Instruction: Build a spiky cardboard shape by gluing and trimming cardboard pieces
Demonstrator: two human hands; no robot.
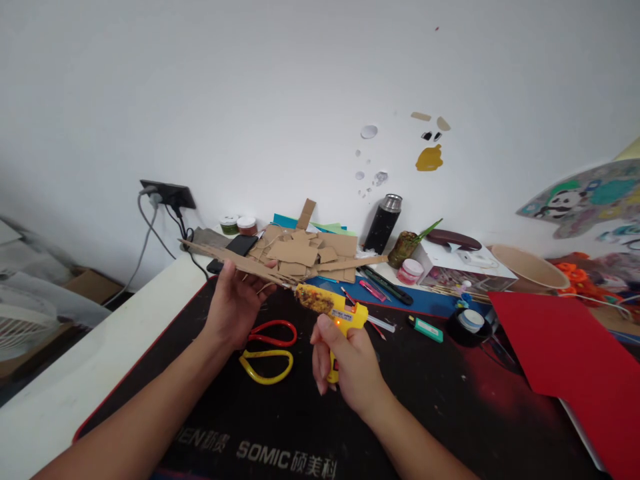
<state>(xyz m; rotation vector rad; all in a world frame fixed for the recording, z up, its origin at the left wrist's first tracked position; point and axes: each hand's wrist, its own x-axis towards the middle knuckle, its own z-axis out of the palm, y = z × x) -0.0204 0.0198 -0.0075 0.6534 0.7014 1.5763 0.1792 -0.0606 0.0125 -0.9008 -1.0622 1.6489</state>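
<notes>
My left hand (pixel 235 300) is closed on a thin cardboard piece (pixel 240 261), thumb on the near side, holding it up over the dark mat. In my right hand (pixel 350 357) is a yellow hot glue gun (pixel 345 317), gripped by its handle, with a small orange light on its body. A clear glue stick (pixel 380 324) pokes out of its back end. The stained nozzle end meets the lower edge of the cardboard; whether it touches cannot be made out. Scissors with red and yellow handles (pixel 267 367) lie below, their blades hidden by my left hand.
Cardboard scraps (pixel 295 250) are heaped at the back. A black thermos (pixel 383 223), a pink-lidded jar (pixel 410 271) and a utility knife (pixel 387 285) are right of them. A teal box of blades or leads (pixel 426 329) lies on the mat (pixel 280 427). Red paper (pixel 570 367) covers the right side.
</notes>
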